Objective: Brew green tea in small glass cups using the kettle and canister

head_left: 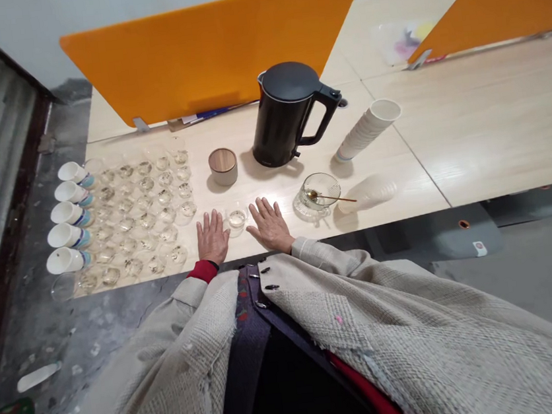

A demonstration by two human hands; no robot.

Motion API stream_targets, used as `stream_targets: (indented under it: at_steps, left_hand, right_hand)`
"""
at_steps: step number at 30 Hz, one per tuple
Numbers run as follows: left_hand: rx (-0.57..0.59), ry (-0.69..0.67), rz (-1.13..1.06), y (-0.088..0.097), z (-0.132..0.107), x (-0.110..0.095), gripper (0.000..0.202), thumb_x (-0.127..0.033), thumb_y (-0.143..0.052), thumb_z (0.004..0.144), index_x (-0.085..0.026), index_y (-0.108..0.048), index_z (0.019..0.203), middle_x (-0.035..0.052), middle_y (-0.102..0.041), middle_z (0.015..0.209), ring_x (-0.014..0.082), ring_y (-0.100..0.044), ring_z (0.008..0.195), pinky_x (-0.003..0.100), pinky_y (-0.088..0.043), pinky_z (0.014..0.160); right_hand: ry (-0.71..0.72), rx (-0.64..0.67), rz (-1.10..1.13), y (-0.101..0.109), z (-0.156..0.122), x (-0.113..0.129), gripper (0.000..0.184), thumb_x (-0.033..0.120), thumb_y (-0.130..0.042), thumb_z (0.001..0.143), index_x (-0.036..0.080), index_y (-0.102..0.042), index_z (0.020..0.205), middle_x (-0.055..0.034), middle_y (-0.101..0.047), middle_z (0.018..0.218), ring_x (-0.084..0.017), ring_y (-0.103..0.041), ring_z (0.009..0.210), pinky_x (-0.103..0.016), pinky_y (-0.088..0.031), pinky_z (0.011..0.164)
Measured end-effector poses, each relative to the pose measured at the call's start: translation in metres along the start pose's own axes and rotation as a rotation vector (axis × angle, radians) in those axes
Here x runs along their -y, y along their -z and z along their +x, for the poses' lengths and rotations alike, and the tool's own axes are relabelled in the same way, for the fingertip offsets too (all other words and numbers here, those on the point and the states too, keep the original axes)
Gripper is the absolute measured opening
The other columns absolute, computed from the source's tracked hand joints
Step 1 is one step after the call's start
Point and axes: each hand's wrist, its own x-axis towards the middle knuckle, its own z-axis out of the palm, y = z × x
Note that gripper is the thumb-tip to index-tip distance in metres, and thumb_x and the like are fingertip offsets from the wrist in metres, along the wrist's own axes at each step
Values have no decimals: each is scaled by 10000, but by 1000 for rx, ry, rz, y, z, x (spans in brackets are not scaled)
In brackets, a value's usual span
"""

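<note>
Here the left hand (pixel 213 239) and right hand (pixel 269 226) lie flat on the bench (pixel 249 143), fingers (pixel 266 209) spread and pinching nothing, just either side of a small glass cup (pixel 236 219).

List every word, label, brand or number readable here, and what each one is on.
Nothing can be read. The white sticker on the grey panel under the table is too small to read, and the black kettle shows no legible brand.
</note>
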Motion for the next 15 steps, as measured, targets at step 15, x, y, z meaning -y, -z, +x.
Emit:
stream_targets:
  at_steps: [15]
  left_hand:
    - [-35,-10,-24,-3,0,2,685,-396,-314,1090,-108,-355,1710,111,-248,1822,350,-174,1713,630,-177,1383]
  right_hand:
    - [3,8,-4,2,0,0,773,549,-472,1088,131,-337,1724,-197,-192,1833,-371,-137,1719,-647,-57,1364]
